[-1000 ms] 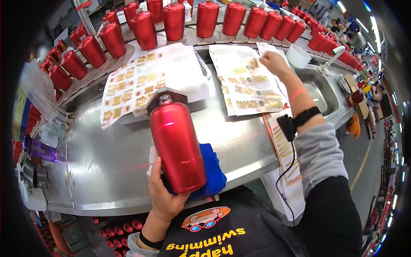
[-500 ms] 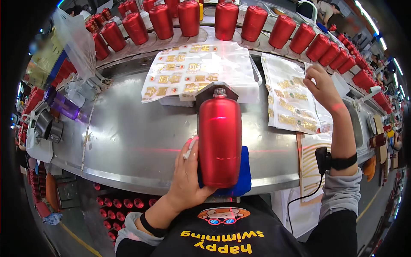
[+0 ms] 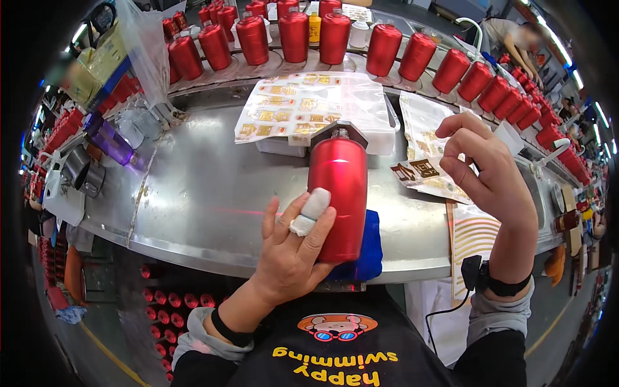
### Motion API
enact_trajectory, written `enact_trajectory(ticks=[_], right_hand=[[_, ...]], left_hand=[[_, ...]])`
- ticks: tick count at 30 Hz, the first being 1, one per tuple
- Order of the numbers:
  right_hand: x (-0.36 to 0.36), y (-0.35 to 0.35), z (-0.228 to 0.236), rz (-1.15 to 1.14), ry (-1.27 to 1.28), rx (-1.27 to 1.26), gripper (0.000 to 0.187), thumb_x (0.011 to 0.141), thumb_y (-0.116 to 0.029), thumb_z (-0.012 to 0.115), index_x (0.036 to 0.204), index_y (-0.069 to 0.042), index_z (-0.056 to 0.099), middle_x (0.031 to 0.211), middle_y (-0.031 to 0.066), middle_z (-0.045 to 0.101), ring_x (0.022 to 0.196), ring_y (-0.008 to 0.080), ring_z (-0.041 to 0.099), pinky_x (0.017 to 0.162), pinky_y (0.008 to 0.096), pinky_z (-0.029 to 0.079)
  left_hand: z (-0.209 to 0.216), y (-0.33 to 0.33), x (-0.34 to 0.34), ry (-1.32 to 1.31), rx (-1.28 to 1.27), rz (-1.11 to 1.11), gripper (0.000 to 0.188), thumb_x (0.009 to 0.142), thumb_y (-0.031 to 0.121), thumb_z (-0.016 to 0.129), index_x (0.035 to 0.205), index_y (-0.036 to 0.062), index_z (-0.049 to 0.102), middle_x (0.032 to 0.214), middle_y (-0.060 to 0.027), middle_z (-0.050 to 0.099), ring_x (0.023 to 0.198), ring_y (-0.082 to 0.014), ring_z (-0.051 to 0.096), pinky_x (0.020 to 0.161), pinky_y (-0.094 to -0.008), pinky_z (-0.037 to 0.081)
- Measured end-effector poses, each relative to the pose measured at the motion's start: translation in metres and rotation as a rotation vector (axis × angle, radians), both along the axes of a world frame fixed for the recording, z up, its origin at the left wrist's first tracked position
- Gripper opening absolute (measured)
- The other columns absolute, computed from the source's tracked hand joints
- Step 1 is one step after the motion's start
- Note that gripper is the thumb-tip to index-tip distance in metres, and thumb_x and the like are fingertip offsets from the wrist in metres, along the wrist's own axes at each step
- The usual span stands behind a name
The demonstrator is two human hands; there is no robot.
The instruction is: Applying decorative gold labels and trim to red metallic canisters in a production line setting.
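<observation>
Now, red bottle (image 3: 348, 174): right of the left grip (image 3: 287, 261), touched by loosely spread fingers.
Gold-brown decal (image 3: 425, 169): left of the curled right grip (image 3: 487, 164); whether pinched cannot be told.
Decal step: pick-up, apparently.
Decal next: a flat, crease-free hold seems called for.

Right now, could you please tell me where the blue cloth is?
In the head view, the blue cloth lies at the near edge of the metal table, slightly right of centre, partly hidden behind the red bottle that the left hand touches.
</observation>
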State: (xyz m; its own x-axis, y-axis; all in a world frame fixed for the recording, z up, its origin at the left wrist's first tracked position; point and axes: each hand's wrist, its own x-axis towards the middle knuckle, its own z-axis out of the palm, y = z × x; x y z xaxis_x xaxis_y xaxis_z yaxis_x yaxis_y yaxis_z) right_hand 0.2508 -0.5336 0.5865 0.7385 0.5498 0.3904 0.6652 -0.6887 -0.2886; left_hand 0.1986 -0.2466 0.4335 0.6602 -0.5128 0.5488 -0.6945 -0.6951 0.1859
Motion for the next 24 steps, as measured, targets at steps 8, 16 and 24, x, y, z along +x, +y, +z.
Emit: enact_trajectory(ticks=[8,16,24], right_hand=[[-0.002,0.014,0.006,0.188,0.021,0.017,0.013,0.08,0.0,0.065,0.082,0.0,0.052,0.091,0.0136,0.055,0.083,0.0314,0.056,0.072,0.0372,0.045],[0.012,0.033,0.017,0.305,0.072,-0.075,0.012,0.081,-0.005,0.065,0.083,-0.001,0.054,0.092,0.0136,0.056,0.08,0.0306,0.056,0.069,0.0379,0.046],[0.06,0.051,-0.046,0.269,0.137,-0.034,0.013,0.084,-0.007,0.066,0.086,-0.002,0.054,0.089,0.0125,0.057,0.08,0.0319,0.057,0.07,0.0396,0.046]], left_hand=[[-0.01,-0.003,0.007,0.122,-0.159,-0.048,0.096,0.079,0.04,0.073,0.145,-0.0105,0.025,0.121,-0.0254,0.057,0.117,-0.0446,0.051,0.109,-0.0587,0.023],[-0.014,-0.003,0.012,0.156,-0.243,-0.126,0.102,0.075,0.039,0.078,0.146,-0.0099,0.023,0.12,-0.0284,0.057,0.103,-0.0428,0.058,0.097,-0.0509,0.041],[-0.009,-0.001,0.012,0.447,-0.383,-0.267,0.096,0.082,0.027,0.073,0.149,-0.0068,0.015,0.132,-0.0272,0.05,0.115,-0.039,0.055,0.098,-0.0444,0.043]])
